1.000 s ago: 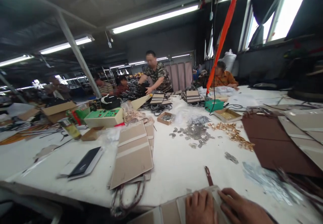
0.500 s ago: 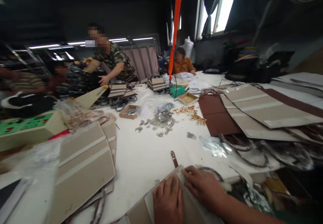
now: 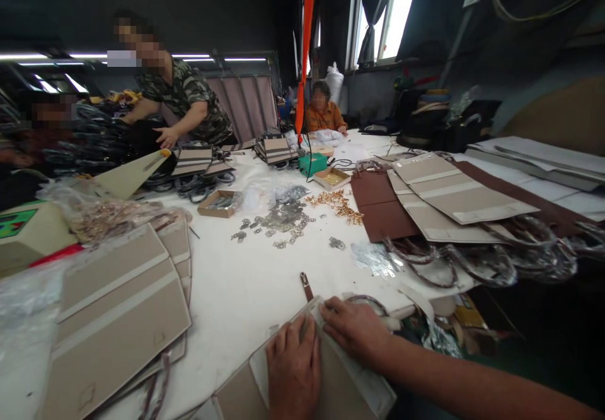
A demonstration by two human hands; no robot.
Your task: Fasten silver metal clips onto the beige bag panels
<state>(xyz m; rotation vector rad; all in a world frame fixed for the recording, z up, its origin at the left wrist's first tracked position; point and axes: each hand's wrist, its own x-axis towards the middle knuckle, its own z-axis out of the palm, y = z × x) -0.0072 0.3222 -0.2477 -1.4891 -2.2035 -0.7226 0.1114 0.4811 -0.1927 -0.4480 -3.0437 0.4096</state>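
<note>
Hands: our left hand (image 3: pixel 293 362) presses fingers-down on a beige panel (image 3: pixel 242 393); our right hand (image 3: pixel 355 333) bends over its top edge, pinch indeterminable | Position: near table (image 3: pixel 231 281) edge, brown strap (image 3: pixel 307 286) protruding beyond | Progress: metal plates (image 3: pixel 283 219) lie loose; we cannot establish completion | Markings: we read none.

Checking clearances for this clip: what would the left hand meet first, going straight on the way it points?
Probably the brown strap, jutting out past the beige panel under the left hand; depth is hard to judge.
</note>
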